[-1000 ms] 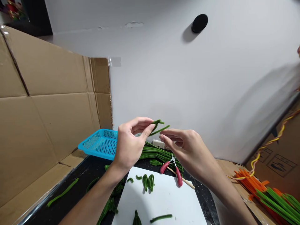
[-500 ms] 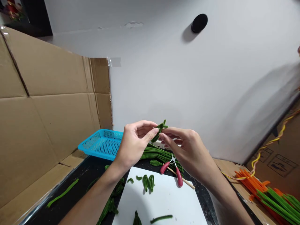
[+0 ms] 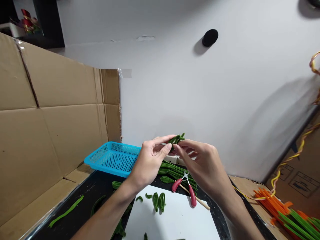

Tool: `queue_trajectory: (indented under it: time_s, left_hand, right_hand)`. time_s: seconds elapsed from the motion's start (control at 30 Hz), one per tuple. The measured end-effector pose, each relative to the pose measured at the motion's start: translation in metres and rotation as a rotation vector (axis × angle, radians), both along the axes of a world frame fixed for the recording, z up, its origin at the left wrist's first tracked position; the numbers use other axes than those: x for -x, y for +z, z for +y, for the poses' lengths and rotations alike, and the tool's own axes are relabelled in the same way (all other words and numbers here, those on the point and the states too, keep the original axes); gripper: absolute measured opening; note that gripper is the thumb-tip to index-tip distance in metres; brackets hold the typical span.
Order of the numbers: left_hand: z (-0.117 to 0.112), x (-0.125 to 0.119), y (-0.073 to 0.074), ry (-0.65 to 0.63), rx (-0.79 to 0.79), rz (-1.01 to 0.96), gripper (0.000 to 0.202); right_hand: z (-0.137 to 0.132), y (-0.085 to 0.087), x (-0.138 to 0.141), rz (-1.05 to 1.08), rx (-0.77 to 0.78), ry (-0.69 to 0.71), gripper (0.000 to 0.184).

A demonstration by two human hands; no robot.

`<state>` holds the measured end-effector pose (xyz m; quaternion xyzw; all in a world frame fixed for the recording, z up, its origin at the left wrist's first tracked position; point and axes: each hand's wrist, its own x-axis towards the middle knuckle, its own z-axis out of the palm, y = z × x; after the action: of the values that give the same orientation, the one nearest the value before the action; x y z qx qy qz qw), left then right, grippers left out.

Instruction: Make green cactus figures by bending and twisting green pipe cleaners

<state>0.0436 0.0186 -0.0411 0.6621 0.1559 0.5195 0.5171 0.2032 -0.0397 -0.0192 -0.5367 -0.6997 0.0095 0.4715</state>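
Observation:
Between my two hands is a small bent piece of dark green pipe cleaner [image 3: 177, 138], raised above the far end of a white board [image 3: 175, 221]. My left hand [image 3: 152, 156] pinches it from the left, thumb and forefinger closed. From the other side my right hand [image 3: 200, 158] grips it with thumb and fingertips; its inner fingers are partly hidden. Below on the board lie folded green pipe cleaner loops [image 3: 159, 202] and short bits. Red-handled pliers [image 3: 185, 186] rest at the board's far right, across a thin wooden stick [image 3: 200, 201].
A blue perforated basket [image 3: 113, 158] stands at the far left. Long green pipe cleaners [image 3: 172, 170] lie behind the board. Orange and green bundles [image 3: 277, 206] sit at the right. Cardboard [image 3: 72, 126] walls the left side, and a yellow twisted wire [image 3: 282, 163] hangs right.
The view has tilted up slightly, so the board's near items slip out at the bottom. My hands have drawn the green piece into a more compact, turned shape; both still hold it.

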Motion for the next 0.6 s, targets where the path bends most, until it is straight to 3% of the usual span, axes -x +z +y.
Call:
queue_trajectory:
  time_s: [0.1, 0.37, 0.6]
  left_hand:
    - [-0.0017, -0.001, 0.0001, -0.019, -0.021, -0.006, 0.035]
    - [0.0007, -0.0007, -0.0024, 0.076, -0.009, -0.057, 0.031]
    - [-0.0028, -0.002, -0.0009, 0.046, -0.044, -0.034, 0.029]
  right_hand:
    - [0.0004, 0.0015, -0.003, 0.064, -0.018, 0.033, 0.024]
    - [0.0019, 0.0005, -0.0064, 0.387, 0.027, 0.231, 0.014]
    - [0.0015, -0.0003, -0.0057, 0.418, 0.046, 0.277, 0.011]
